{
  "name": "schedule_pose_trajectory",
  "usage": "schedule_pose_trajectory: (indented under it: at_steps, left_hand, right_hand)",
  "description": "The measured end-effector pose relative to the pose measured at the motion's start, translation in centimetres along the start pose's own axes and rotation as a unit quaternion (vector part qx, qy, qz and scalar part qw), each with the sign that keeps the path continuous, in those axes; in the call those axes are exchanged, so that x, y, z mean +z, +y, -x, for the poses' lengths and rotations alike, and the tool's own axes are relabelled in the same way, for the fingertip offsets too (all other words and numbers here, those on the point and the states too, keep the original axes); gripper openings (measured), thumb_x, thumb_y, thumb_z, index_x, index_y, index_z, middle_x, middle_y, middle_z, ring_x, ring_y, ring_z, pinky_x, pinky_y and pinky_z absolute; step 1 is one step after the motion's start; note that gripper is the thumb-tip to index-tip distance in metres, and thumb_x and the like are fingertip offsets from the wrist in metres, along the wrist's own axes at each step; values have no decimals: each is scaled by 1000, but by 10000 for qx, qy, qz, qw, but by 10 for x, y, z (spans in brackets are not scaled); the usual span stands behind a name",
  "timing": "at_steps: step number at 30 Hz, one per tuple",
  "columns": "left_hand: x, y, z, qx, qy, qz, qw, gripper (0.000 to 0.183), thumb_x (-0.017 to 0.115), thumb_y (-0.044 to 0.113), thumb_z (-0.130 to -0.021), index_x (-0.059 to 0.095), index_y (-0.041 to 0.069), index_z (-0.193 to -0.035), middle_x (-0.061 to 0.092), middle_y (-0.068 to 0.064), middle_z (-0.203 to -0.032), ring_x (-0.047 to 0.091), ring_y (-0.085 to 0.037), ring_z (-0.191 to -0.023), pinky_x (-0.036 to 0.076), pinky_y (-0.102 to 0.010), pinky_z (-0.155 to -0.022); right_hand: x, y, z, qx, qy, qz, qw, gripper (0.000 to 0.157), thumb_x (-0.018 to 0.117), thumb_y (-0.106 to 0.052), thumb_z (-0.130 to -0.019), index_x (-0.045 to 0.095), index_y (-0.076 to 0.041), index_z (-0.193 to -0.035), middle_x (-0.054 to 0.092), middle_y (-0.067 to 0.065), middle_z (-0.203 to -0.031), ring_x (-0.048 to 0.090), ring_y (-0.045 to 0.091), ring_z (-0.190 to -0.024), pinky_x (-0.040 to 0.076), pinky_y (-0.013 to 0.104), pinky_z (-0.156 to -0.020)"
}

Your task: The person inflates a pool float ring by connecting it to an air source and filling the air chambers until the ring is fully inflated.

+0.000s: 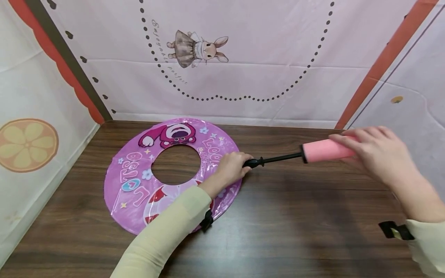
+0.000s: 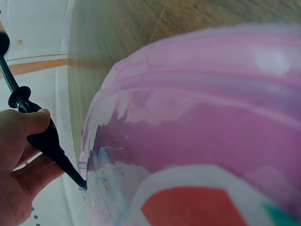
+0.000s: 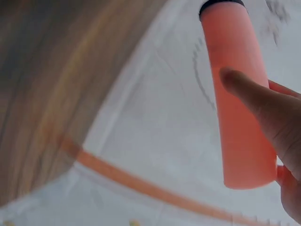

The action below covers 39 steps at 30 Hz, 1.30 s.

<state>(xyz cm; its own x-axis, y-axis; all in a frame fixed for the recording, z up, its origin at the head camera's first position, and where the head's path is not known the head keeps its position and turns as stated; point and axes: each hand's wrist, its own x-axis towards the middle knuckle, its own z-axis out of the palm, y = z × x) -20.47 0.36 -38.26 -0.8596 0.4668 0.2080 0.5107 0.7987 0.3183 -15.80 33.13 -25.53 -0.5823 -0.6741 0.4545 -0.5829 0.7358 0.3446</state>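
Note:
A pink hand pump (image 1: pixel 321 151) with a black rod and black nozzle end (image 1: pixel 253 163) stretches between my two hands. My right hand (image 1: pixel 377 154) grips its pink barrel, thumb along the side in the right wrist view. With thumb and fingers my left hand (image 1: pixel 231 166) holds the black nozzle end (image 2: pixel 44 134). That nozzle's tip meets the edge of a purple swim ring (image 1: pixel 118 185) in the left wrist view. The ring lies on the table, printed with a pink bear, flowers and letters, and looks puffed out in the left wrist view. My left forearm crosses over its near part.
The brown wooden table (image 1: pixel 278 231) runs beneath everything. Behind it hangs a pale printed cloth (image 1: pixel 264 46) with a rabbit figure, and similar cloth (image 1: pixel 21 85) stands at the left and right sides. Black straps sit at both wrists.

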Motion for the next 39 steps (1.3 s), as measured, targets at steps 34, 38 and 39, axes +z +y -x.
schedule_pose_trajectory:
  at_steps: [34, 38, 39]
  left_hand:
    - [3, 0, 1, -39, 149, 48, 9999, 30, 70, 25, -80, 67, 17, -109, 69, -1, -103, 65, -17, -89, 53, -31, -79]
    - [4, 0, 1, -37, 179, 48, 9998, 30, 70, 25, -81, 66, 17, -110, 69, -1, -103, 65, -17, -88, 53, -30, -79]
    - [4, 0, 1, -31, 188, 50, 9998, 31, 70, 25, -81, 66, 16, -110, 69, -1, -102, 65, -17, -88, 53, -30, -78]
  right_hand:
    - [2, -5, -1, 127, -56, -140, 9998, 47, 70, -35, -73, 60, -18, -115, 62, 10, -95, 54, 38, -86, 39, 52, -79]
    - [-10, 7, 7, 301, 38, -29, 9995, 57, 35, -62, -88, 60, -18, -113, 62, 9, -93, 53, 38, -84, 37, 53, -82]
    - [-10, 6, 5, 315, 18, -6, 9995, 52, 37, -58, -90, 60, -18, -113, 62, 9, -94, 53, 38, -84, 37, 53, -82]
